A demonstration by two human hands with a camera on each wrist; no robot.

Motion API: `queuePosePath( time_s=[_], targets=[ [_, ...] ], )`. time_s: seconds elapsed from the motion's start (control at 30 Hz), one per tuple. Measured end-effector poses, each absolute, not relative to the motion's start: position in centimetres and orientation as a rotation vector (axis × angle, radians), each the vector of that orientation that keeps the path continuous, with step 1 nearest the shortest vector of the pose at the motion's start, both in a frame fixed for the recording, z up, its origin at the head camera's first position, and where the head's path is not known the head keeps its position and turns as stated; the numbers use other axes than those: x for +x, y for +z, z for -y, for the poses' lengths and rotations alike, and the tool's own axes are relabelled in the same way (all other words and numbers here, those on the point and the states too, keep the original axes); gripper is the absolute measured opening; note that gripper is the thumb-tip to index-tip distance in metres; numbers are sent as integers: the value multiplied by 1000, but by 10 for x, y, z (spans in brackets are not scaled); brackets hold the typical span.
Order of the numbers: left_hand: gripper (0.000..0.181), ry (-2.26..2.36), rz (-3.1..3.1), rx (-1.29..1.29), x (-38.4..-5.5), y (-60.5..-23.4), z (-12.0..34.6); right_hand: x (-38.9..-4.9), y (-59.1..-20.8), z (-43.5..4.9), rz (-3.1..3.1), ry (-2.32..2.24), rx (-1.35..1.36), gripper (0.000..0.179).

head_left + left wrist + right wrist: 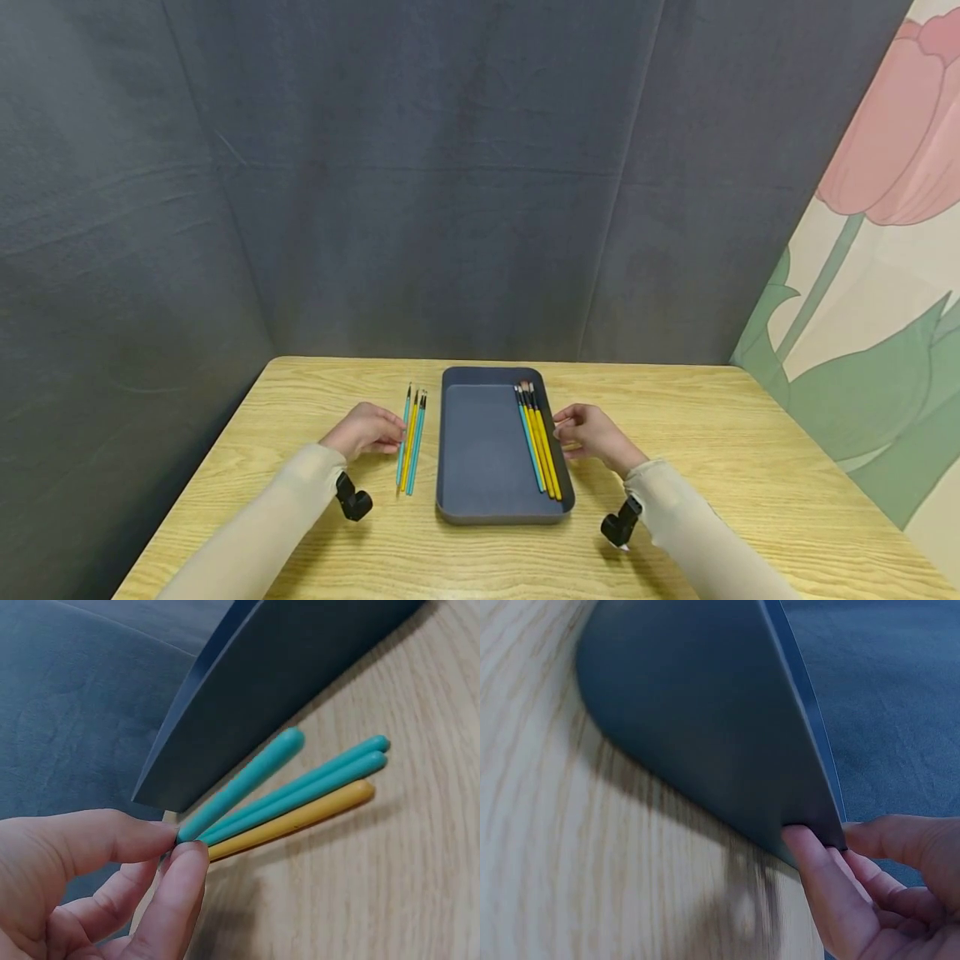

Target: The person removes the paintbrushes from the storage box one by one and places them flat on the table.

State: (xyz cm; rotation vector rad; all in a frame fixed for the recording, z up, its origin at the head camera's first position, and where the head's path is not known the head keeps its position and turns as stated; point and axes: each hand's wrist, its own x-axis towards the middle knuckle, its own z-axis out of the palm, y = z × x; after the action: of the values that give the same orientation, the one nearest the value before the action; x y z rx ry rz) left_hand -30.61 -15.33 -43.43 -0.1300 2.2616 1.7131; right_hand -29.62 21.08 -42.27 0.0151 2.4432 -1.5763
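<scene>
My left hand (369, 432) pinches a teal paintbrush (247, 780) between thumb and fingers, its rounded handle end raised a little above its neighbours. Close beside it lie two teal paintbrushes (322, 780) and a yellow paintbrush (300, 818) on the table, left of a dark grey tray (480, 450). On the tray's right side, my right hand (594, 435) grips the wall near the rim, with the thumb at the edge and fingers against the outer face (690, 712). Inside the tray, along that wall, rest a teal paintbrush (530, 442) and yellow paintbrushes (548, 450), bristles pointing away.
The light wood table (660, 408) ends at a dark grey curtain (420, 250) behind and to the left. A wall with a painted tulip (885, 142) stands on the right. Each wrist wears a small black camera (352, 497).
</scene>
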Motion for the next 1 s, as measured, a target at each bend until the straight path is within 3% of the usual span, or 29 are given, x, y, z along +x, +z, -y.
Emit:
queuePosePath(
  time_s=[1.0],
  targets=[
    [17, 1648, -2297, -193, -314, -443, 147, -297, -420, -209, -2465, -1549, 59, 22]
  ],
)
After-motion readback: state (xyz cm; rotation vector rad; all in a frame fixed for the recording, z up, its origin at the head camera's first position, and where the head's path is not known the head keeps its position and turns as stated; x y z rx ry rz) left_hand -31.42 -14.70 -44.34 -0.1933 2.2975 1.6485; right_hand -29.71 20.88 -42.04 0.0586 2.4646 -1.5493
